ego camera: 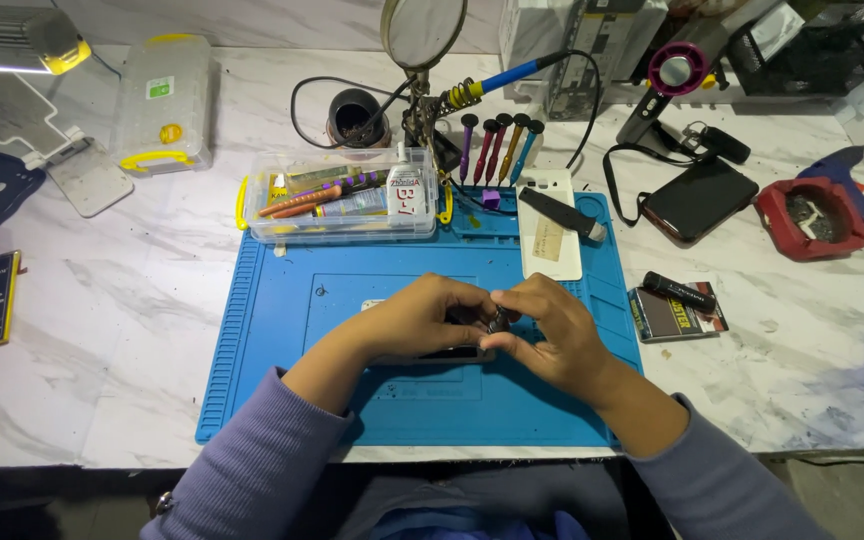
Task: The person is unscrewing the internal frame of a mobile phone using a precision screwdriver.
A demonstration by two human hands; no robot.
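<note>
marble bench is carrying a blue mat (282,300). left hand (422,318) is pinning a dark phone (452,352) at mat centre; right hand (550,335) is pinching a small metal tool (498,320). slipping could gouge it, or flick parts toward the clear box (342,195) at 11 o'clock.

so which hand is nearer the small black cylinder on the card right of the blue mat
Right. The right hand lies on the blue mat just left of the small black cylinder; the left hand sits farther left.
</note>
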